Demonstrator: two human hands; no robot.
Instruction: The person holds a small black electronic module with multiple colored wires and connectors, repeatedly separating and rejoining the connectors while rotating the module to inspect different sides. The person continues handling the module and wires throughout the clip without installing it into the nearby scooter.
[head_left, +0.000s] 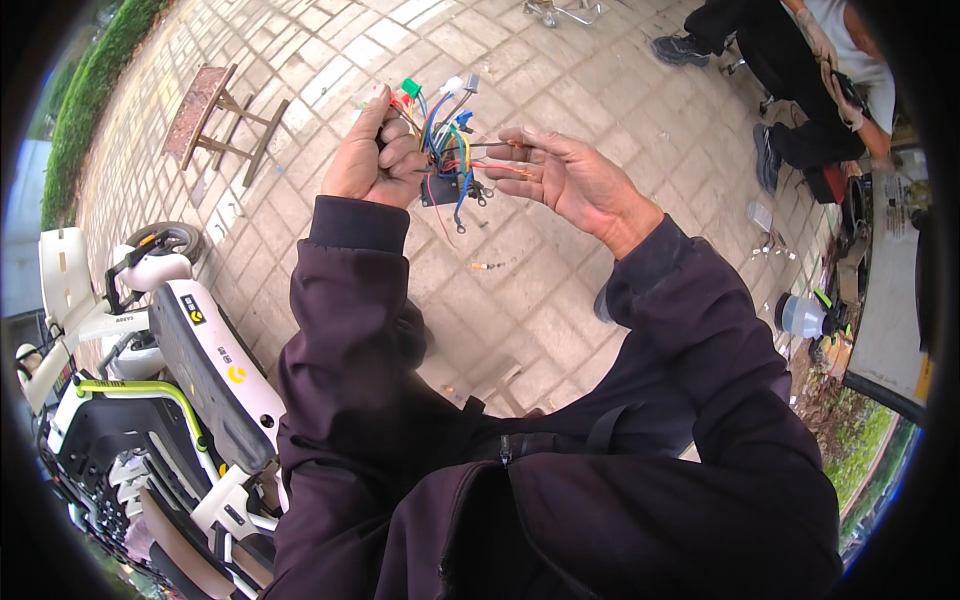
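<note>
My left hand is closed around a bundle of coloured wires, thumb up, in front of my chest. Several plastic plugs fan out above it, among them a green connector, a grey connector and a blue connector. Below hangs a black box, apparently an electric-scooter controller, with ring terminals on some leads. Between the thumb and fingertips of my right hand is the end of a black wire. A red wire with bare copper strands lies across its lower fingers.
White electric scooters stand close on my left. A small wooden stool lies tipped on the paving. At the right, another person sits near a bottle and a grey-topped surface. A cigarette butt lies below my hands.
</note>
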